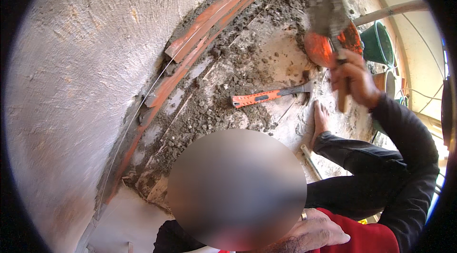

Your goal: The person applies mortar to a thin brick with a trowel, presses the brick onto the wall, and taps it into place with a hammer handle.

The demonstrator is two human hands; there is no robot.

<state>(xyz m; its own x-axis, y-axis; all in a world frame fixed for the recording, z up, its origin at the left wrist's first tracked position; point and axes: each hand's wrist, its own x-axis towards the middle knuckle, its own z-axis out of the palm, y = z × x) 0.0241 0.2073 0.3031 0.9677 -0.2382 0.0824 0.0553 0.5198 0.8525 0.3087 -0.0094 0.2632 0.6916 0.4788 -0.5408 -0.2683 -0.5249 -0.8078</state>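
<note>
My right hand (356, 81) is closed round the wooden handle of a trowel (327, 8). The trowel's wide blade is smeared by motion and coated in grey mortar. It passes above an orange-red basin (320, 48), partly hiding it. Low in the view, my left hand (318, 232) lies flat with fingers stretched out against a red garment, wearing a ring and holding nothing. A hammer (259, 97) with an orange and black grip lies on the mortar-strewn ground between my bare foot and the brick course (214, 24).
Along the rough plastered wall (85, 63) at left runs the brick course with a taut string over it. Green buckets (378, 43) stand at right, near a pole (390, 11). My bare foot (322, 119) rests near the hammer; a short pipe (310, 160) lies nearby. A blurred oval covers the lower middle.
</note>
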